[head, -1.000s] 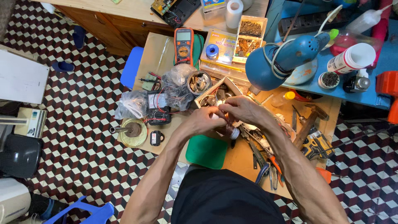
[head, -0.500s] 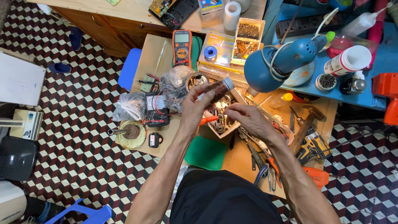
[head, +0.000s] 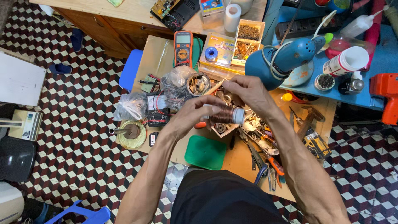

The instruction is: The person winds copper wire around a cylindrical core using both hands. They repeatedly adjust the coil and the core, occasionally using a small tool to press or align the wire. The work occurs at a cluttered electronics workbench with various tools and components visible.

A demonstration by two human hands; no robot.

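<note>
**Both hands on a spool of copper wire over one very crowded bench**

So the person is holding a spool of copper wire (head: 224,115) up above the workbench (head: 232,159), lying sideways between the two hands. The left hand (head: 191,116) is wrapped around the spool's left end, fingers curled over it so that end is mostly hidden. The right hand (head: 248,92) comes in from above and to the right, fingers bent down toward the spool's pale right-hand end cap; looks like the fingertips are touching it there, but I can't really tell how firm that pinch is.

Right underneath the hands there's an open wooden box (head: 222,124) full of small metal bits. Left of that, a round tin (head: 198,84) of metal parts sits against a crumpled plastic bag (head: 176,81), with another bag (head: 130,107) further left. An orange multimeter (head: 183,47) lies at the back of the bench, and a blue desk lamp (head: 286,60) leans in from the right, just beside the right hand. A green lid (head: 206,152) sits at the near edge, and pliers and cutters (head: 269,164) are scattered under the right forearm. A roll of wide tape (head: 132,133) sits at the left corner. Floor is checkered tile (head: 74,124).
</note>
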